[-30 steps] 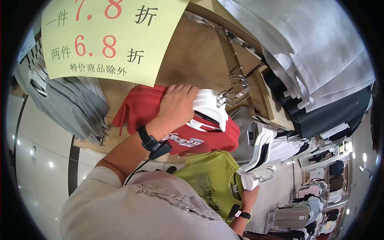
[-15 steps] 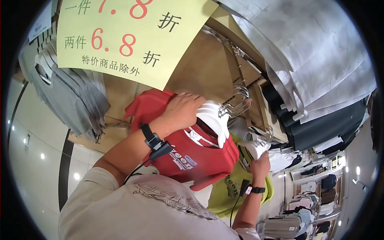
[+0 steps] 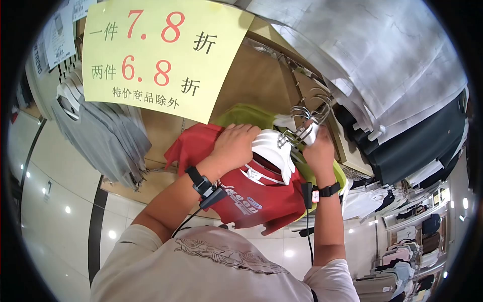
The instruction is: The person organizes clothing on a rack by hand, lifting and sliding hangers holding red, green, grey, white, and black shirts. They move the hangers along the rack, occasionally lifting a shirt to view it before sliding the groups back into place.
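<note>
My left hand (image 3: 235, 146) is closed around the white hangers (image 3: 273, 151) that carry several red shirts (image 3: 236, 194) with a printed front. Up and to the right, my right hand (image 3: 318, 151) grips the white hangers (image 3: 310, 135) of the yellow-green shirts (image 3: 241, 116), whose cloth shows behind the red ones and at their right side. The metal hooks (image 3: 314, 108) of these hangers are bunched near the rack, just above my right hand. Whether the hooks rest on a bar cannot be made out.
A yellow paper sign (image 3: 166, 55) hangs at the upper left, with grey shirts (image 3: 100, 133) below it. Pale garments (image 3: 377, 55) and dark ones (image 3: 417, 146) hang at the upper right. More clothing racks (image 3: 397, 261) stand at the lower right.
My right hand has moved up with the yellow-green shirts, from low at the right to the rack behind the red shirts. My left hand keeps its hold; the view has shifted slightly.
</note>
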The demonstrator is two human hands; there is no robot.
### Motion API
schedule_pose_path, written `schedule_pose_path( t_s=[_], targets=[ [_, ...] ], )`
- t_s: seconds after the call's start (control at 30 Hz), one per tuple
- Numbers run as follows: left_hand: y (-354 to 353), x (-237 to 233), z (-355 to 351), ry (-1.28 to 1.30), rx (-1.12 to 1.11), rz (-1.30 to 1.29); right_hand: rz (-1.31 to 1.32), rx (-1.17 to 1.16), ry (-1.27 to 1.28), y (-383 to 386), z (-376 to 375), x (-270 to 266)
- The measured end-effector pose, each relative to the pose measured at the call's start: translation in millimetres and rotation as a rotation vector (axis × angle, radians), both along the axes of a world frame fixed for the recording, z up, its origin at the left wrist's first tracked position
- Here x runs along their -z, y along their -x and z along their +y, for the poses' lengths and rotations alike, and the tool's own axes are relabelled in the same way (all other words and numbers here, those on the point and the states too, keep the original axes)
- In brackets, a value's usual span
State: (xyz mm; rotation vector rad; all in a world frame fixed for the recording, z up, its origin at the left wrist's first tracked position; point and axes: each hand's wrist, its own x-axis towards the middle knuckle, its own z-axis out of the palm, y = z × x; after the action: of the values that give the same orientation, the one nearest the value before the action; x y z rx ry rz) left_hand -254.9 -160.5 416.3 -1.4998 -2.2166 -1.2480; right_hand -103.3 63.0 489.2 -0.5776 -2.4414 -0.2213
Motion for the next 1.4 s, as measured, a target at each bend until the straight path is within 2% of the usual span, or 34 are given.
schedule_pose_path(
  t_s=[0.1, 0.17, 0.23, 0.3, 0.33, 0.43, 0.57, 0.63, 0.67, 0.73, 0.9, 0.97, 1.0, 1.03, 1.1, 1.13, 1.17, 1.23, 1.3, 1.33, 1.4],
  targets=[
    [-1, 1, 1, -0.014, -0.008, 0.021, 0.028, -0.041, -0.031, 18, 2, 15],
    [-2, 1, 1, -0.013, -0.014, 0.026, 0.045, -0.180, 0.079, 26, 0, 18],
    [-3, 1, 1, -0.032, -0.037, 0.043, -0.024, -0.121, 0.108, 32, -12, 17],
    [-3, 0, 1, -0.012, -0.040, 0.050, -0.027, -0.226, 0.213, 31, -23, 14],
    [-3, 0, 0, 0.005, -0.044, 0.053, -0.127, -0.203, 0.220, 32, -14, 21],
    [-3, 2, -1, 0.018, -0.046, 0.075, -0.180, -0.259, 0.117, 31, -1, 35],
    [-5, 3, -1, -0.026, -0.047, 0.080, -0.132, -0.350, 0.196, 32, 5, 41],
    [-6, 1, -3, 0.008, -0.055, 0.084, -0.171, -0.344, 0.409, 32, 3, 38],
    [-8, 1, -4, 0.014, -0.051, 0.088, -0.167, -0.342, 0.415, 29, 4, 36],
    [-13, 0, -5, 0.009, -0.092, 0.067, -0.190, -0.466, 0.684, 20, 10, 29],
    [-20, 5, -5, -0.055, -0.091, 0.021, -0.061, -0.388, 0.723, -10, 9, 48],
    [-27, 11, -7, -0.097, -0.113, 0.005, 0.138, -0.252, 0.860, -16, 6, 66],
    [-28, 9, -9, -0.090, -0.106, 0.001, 0.137, -0.153, 0.914, -19, -19, 47],
    [-26, 8, -11, -0.081, -0.097, 0.002, 0.251, -0.161, 0.976, -21, -27, 45],
    [-21, 13, -17, -0.022, -0.060, -0.051, 0.274, -0.215, 0.779, -27, -9, 60],
    [-14, 17, -19, -0.118, 0.037, -0.076, 0.224, -0.189, 0.653, -28, -10, 62],
    [-3, 19, -20, -0.215, 0.133, -0.096, 0.221, -0.181, 0.668, -27, -7, 68],
    [22, 18, -20, -0.185, 0.071, -0.063, 0.150, -0.186, 0.479, -28, 4, 83],
    [48, 22, -20, -0.157, -0.154, 0.183, 0.123, -0.178, 0.476, -26, 11, 91],
    [59, 24, -21, -0.043, -0.126, 0.146, 0.118, -0.196, 0.503, -24, 13, 94],
    [63, 27, -21, -0.002, -0.093, 0.159, 0.092, -0.228, 0.543, -19, 16, 98]
  ],
)
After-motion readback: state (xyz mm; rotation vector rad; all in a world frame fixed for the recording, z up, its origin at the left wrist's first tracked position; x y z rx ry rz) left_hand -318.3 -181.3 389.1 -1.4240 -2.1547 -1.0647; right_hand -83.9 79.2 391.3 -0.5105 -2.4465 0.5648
